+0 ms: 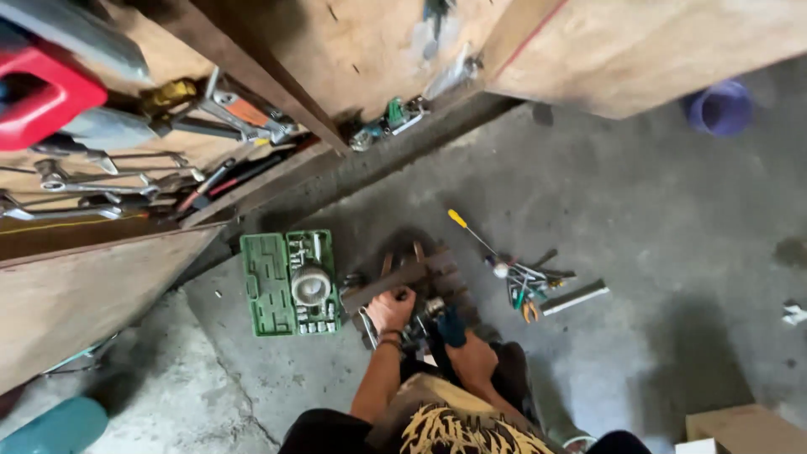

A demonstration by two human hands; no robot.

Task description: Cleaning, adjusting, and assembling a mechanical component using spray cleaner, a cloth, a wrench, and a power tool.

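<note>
I look down at a concrete floor where a dark metal machine part (424,277) lies. My left hand (391,309) grips a flat brown metal bar (382,286) that lies across the part. My right hand (471,353) is closed around a tool with a blue handle (451,326), held just below the part. An open green socket set case (290,282) lies on the floor to the left of my left hand, with a round silver piece resting in it.
A yellow-handled screwdriver (471,231) and a pile of pliers and small tools (530,282) lie to the right. Wooden shelves at upper left hold wrenches (80,181) and a red object (42,92). A purple bucket (719,108) stands at far right, a cardboard box (744,429) at lower right.
</note>
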